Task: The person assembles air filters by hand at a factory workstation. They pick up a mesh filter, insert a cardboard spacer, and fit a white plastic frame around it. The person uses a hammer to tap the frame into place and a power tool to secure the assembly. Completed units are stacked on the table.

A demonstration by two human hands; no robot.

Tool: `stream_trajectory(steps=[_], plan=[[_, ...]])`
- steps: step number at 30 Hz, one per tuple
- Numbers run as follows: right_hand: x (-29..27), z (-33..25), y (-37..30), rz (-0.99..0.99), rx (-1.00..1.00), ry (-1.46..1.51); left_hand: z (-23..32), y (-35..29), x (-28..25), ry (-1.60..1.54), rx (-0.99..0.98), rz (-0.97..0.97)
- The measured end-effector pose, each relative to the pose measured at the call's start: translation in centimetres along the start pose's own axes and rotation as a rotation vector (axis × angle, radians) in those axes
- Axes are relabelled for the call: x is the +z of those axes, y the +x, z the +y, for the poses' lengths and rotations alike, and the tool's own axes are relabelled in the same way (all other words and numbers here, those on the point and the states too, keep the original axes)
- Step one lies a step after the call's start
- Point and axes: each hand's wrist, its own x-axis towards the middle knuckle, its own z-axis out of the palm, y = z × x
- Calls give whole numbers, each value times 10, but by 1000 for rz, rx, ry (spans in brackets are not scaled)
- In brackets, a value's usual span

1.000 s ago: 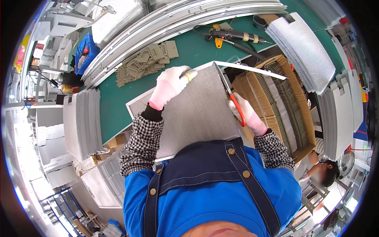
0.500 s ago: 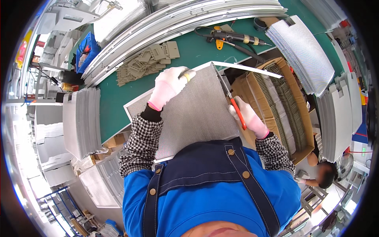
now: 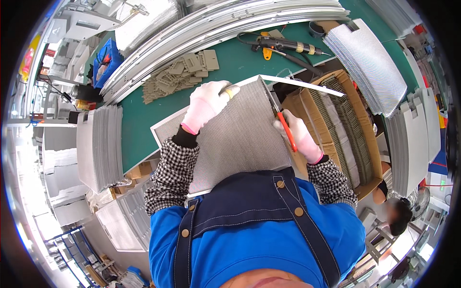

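A grey mesh panel (image 3: 235, 129) with a white metal edge lies before me, its near side against my apron. My gloved left hand (image 3: 207, 103) is closed on the panel's far edge, left of its far corner. My gloved right hand (image 3: 298, 130) is closed round red-handled shears (image 3: 286, 128). Their dark metal blades lie along the panel's right edge and point toward the far corner. From that corner a white frame strip (image 3: 302, 84) sticks out to the right, swung away from the mesh.
Grey plastic pieces (image 3: 168, 79) lie heaped on the green table (image 3: 137, 139). Behind them are long metal profiles (image 3: 211, 36) and a power screwdriver (image 3: 288, 45). An open carton (image 3: 307, 113) of packed parts stands right, near mesh stacks (image 3: 370, 67). Another person (image 3: 398, 216) is at lower right.
My right hand and the shears have shifted slightly up and left along the panel's edge. The left hand stays almost still. The person at lower right has moved a little downward.
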Motion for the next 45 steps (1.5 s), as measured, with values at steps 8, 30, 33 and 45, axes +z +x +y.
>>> stream_trajectory(steps=[8, 30, 33, 45], plan=[[6, -1, -18, 47, -19, 257, -19, 9, 14, -248, 67, -121], [-379, 144, -183, 1004, 748, -928, -10, -44, -75, -114, 214, 508], [-386, 164, -199, 1104, 835, -1189, -21, -41, -74, -140, 180, 487], [-202, -107, 24, 594, -555, -160, -24, -33, -108, -696, 178, 273]])
